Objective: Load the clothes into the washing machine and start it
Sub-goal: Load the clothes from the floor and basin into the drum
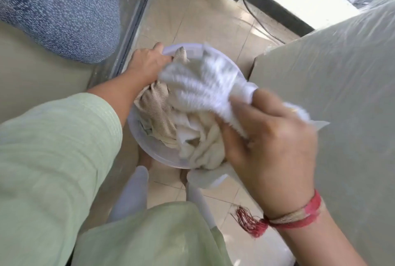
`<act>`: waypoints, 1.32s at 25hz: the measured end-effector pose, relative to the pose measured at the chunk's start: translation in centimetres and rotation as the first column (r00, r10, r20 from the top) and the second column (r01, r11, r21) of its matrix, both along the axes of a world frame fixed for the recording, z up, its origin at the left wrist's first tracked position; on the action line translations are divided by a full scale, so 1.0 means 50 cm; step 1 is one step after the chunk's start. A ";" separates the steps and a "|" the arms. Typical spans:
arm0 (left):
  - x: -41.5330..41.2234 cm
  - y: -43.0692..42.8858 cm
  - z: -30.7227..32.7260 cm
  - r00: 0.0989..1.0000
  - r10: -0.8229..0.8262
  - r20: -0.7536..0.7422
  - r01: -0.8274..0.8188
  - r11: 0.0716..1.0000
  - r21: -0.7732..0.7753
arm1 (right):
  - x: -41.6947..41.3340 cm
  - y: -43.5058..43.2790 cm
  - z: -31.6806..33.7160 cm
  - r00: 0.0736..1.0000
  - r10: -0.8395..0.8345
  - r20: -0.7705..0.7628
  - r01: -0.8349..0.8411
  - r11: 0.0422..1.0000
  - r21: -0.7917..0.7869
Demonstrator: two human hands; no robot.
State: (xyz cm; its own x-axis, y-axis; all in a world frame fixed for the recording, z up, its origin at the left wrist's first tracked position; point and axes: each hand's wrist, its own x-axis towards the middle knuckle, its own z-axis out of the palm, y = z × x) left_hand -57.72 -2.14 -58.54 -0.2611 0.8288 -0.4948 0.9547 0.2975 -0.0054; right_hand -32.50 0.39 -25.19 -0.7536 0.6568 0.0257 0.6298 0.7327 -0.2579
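A round pale plastic tub [157, 154] stands on the tiled floor in front of my feet, filled with cream and beige clothes [158, 114]. My left hand [147, 64] grips the tub's far left rim, fingers curled over the edge. My right hand [269, 135] is closed on a white cloth [203, 86], which is blurred and lifted above the tub. The washing machine's drum and controls are not in sight.
A large grey box shape wrapped in clear plastic [333, 77] fills the right side. A blue speckled fabric [62, 9] hangs at upper left beside a dark door frame [130, 30]. Black cables [252, 9] run across the tiles beyond the tub.
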 end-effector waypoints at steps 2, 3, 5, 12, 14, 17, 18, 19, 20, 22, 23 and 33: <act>-0.050 -0.013 -0.156 0.983 0.125 0.138 -0.133 0.990 0.048 | 0.015 0.007 0.022 0.985 -0.133 -0.106 0.140 0.988 0.065; -0.049 -0.020 -0.144 0.958 0.201 0.203 -0.215 0.975 0.049 | 0.028 0.005 0.002 0.982 -0.162 -0.100 0.164 0.986 0.020; 0.000 -0.008 0.034 0.908 0.338 0.246 -0.338 0.940 -0.046 | 0.050 -0.014 -0.058 0.982 -0.183 -0.047 0.178 0.978 -0.106; 0.073 -0.085 0.315 0.885 0.265 0.384 -0.307 0.950 0.051 | 0.091 -0.017 -0.005 0.743 -0.640 -0.196 0.518 0.734 -0.439; 0.088 -0.101 0.351 0.883 0.315 0.347 -0.332 0.943 -0.010 | 0.118 0.021 0.035 0.740 -0.638 -0.213 0.535 0.750 -0.390; 0.117 -0.122 0.406 0.897 0.316 0.310 -0.313 0.948 -0.061 | 0.163 0.039 0.120 0.702 -0.644 -0.303 0.554 0.762 -0.336; 0.125 -0.124 0.415 0.885 0.335 0.324 -0.332 0.941 -0.066 | 0.177 0.041 0.143 0.685 -0.651 -0.327 0.565 0.758 -0.326; 0.134 -0.125 0.422 0.873 0.349 0.340 -0.342 0.936 -0.082 | 0.188 0.039 0.164 0.666 -0.661 -0.346 0.572 0.750 -0.332; 0.144 -0.126 0.427 0.863 0.354 0.360 -0.343 0.934 -0.097 | 0.197 0.038 0.181 0.652 -0.671 -0.353 0.573 0.741 -0.350; 0.159 -0.124 0.442 0.822 0.395 0.411 -0.379 0.917 -0.123 | 0.205 0.035 0.201 0.653 -0.685 -0.325 0.562 0.725 -0.399; 0.167 -0.119 0.456 0.785 0.429 0.446 -0.423 0.898 -0.119 | 0.204 0.032 0.205 0.659 -0.689 -0.302 0.555 0.716 -0.423; 0.233 0.021 0.895 0.239 0.297 0.924 -0.635 0.768 -0.083 | 0.152 -0.009 0.424 0.690 -0.582 -0.431 0.346 0.787 -0.510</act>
